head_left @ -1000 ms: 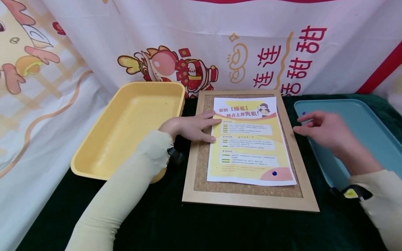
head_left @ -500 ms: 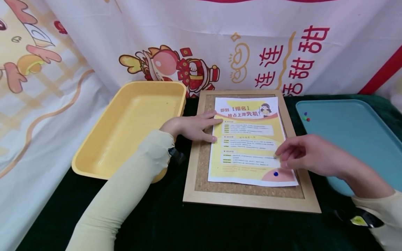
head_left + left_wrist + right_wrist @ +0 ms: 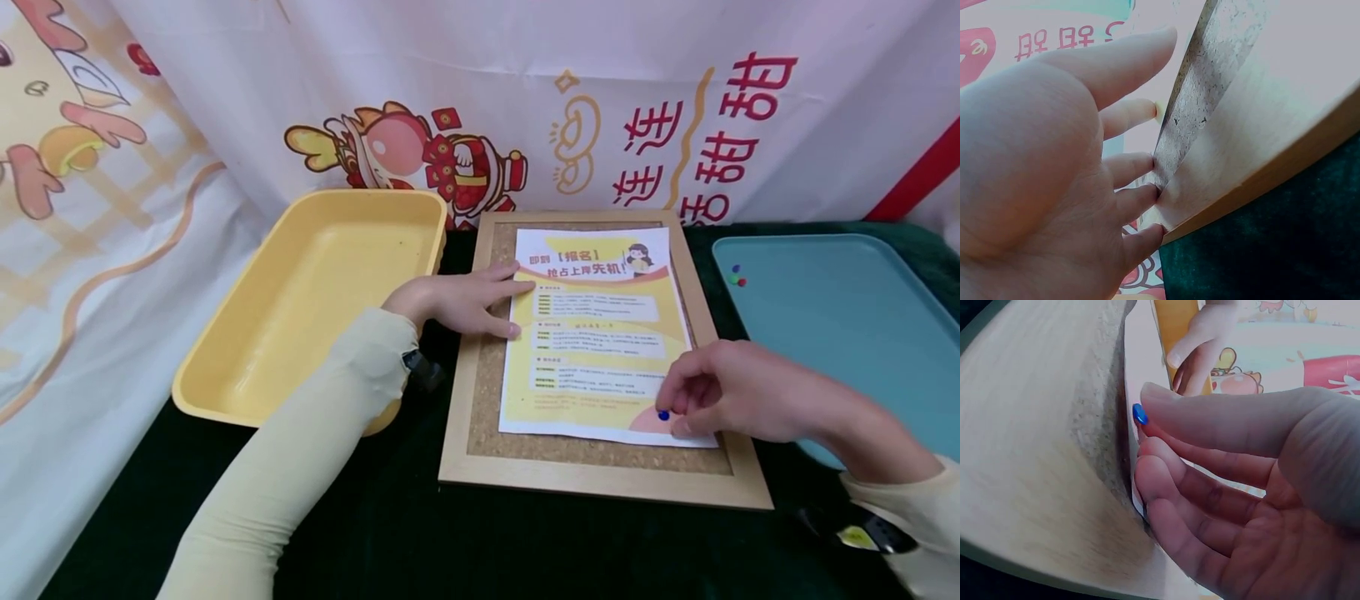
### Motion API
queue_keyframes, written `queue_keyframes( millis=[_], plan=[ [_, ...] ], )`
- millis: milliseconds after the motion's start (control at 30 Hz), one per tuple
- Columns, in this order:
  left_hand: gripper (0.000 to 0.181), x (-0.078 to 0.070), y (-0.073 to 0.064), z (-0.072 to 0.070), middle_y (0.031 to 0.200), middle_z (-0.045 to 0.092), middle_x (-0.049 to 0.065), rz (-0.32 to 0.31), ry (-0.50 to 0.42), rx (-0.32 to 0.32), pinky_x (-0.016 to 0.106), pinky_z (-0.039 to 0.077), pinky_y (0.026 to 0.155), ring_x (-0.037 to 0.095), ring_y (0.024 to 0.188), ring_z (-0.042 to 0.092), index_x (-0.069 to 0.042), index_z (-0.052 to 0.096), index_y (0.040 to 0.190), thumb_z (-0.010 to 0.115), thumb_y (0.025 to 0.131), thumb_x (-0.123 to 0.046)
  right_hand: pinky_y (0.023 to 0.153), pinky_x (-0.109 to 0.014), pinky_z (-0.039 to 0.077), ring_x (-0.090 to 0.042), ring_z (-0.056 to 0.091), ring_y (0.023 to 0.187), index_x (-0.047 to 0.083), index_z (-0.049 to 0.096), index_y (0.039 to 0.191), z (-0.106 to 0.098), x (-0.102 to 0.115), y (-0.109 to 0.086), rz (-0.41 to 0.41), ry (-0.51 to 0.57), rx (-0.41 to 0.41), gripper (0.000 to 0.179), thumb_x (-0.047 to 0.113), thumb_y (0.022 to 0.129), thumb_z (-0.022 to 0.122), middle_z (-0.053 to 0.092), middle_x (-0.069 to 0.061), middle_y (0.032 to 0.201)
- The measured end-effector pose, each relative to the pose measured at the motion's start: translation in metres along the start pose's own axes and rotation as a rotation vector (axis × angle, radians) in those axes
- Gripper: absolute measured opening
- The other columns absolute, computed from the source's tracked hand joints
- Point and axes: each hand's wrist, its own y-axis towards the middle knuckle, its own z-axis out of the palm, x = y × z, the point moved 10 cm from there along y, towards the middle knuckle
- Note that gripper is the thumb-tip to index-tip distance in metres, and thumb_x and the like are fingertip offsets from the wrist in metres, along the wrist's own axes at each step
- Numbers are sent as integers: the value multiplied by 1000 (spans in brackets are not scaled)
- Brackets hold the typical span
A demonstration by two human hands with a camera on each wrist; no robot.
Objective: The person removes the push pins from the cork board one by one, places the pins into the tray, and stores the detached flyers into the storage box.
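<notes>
Where the corkboard (image 3: 487, 383) has its left edge, the left hand (image 3: 461, 304) lies spread, gripping nothing, fingertips at the paper sheet (image 3: 585, 333) on it, probably light, easily creased, best held by its margins. Near the corkboard's lower right corner, the blue pin (image 3: 663, 415) looks hard and smooth, best pinched by its head; the right hand (image 3: 742, 396) curls there, whether pinching I cannot tell.

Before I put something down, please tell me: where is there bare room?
The dark green cloth in front of the framed corkboard looks bare. So does the yellow tray left of it, and the teal tray right of its small coloured pins. The poster is crowded: the left hand over its left edge, right hand at the blue pushpin.
</notes>
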Motion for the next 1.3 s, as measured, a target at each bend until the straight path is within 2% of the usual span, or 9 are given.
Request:
queue_keyframes(
  millis=[200, 467, 633, 1067, 1300],
  plan=[
    [82, 0, 0, 0, 181, -11, 3, -5, 1, 1, 49, 4, 137, 24, 168, -14, -23, 14, 173, 57, 108, -50, 68, -23, 50, -16, 59, 84, 22, 76, 98, 2, 4, 1, -21, -31, -22, 14, 28, 90, 86, 64, 2, 87],
    [82, -1, 0, -2, 181, -11, 3, -2, 9, -2, 48, 4, 137, 24, 168, -14, -23, 14, 172, 57, 108, -50, 66, -24, 46, -17, 58, 83, 22, 74, 93, 2, 4, 3, 15, -47, -56, 12, 28, 92, 85, 64, 1, 84],
    [83, 0, 1, -2, 181, -11, 3, -1, 9, 1, 49, 4, 137, 24, 168, -15, -24, 14, 172, 57, 107, -51, 67, -26, 45, -17, 58, 84, 23, 72, 90, 5, 5, 5, 22, -65, -46, 12, 28, 96, 81, 64, 2, 85],
    [83, -1, 0, -2, 181, -11, 3, 5, 9, 6, 49, 5, 137, 24, 168, -14, -23, 14, 173, 57, 108, -51, 69, -26, 43, -15, 57, 84, 21, 65, 85, 9, 8, 8, -37, -105, -39, 18, 19, 101, 73, 57, 1, 81],
    [83, 1, 1, -1, 181, -11, 3, -2, 12, 7, 49, 4, 137, 24, 168, -15, -23, 14, 173, 57, 107, -51, 70, -26, 45, -17, 58, 86, 18, 65, 88, 5, 6, 10, -44, -35, -58, 15, 18, 103, 69, 57, -1, 83]
  ],
)
